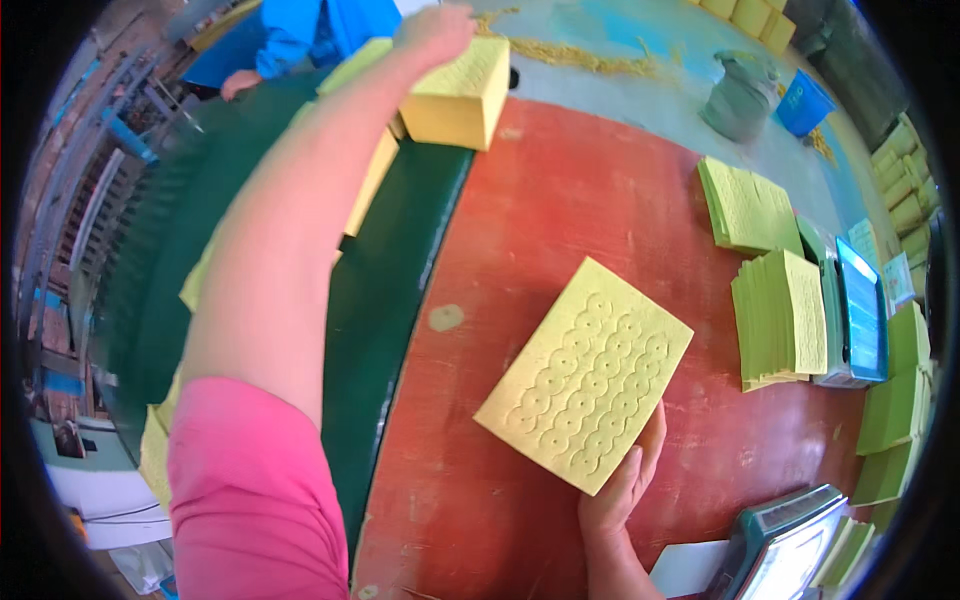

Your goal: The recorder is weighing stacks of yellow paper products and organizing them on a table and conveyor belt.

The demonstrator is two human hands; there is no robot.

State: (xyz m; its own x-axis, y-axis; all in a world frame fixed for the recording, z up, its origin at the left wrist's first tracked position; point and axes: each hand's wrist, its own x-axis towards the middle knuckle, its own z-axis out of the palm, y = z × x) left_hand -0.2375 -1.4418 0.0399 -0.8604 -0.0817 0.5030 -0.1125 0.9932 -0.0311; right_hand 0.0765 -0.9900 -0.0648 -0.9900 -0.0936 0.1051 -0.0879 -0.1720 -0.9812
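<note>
My right hand (622, 485) grips the lower right edge of a yellow paper stack (585, 375) with rows of scalloped, coin-like shapes pressed into its top. This stack is tilted above the red tabletop (530, 190). Far forward, my left hand (435, 38) is over a large block of yellow paper (455, 115) on the dark green belt (365, 300). Its fingers are small and blurred, so whether they grip anything cannot be told. My left forearm hides part of the belt and several more yellow pieces along it.
Two yellow paper stacks (783, 315) stand at the right by a device with a blue screen (862, 310). Another screened device (785, 545) sits at the lower right. Beyond the table are a grey sack (740, 95) and a blue bin (805, 103). A person in blue (310, 40) is across the belt.
</note>
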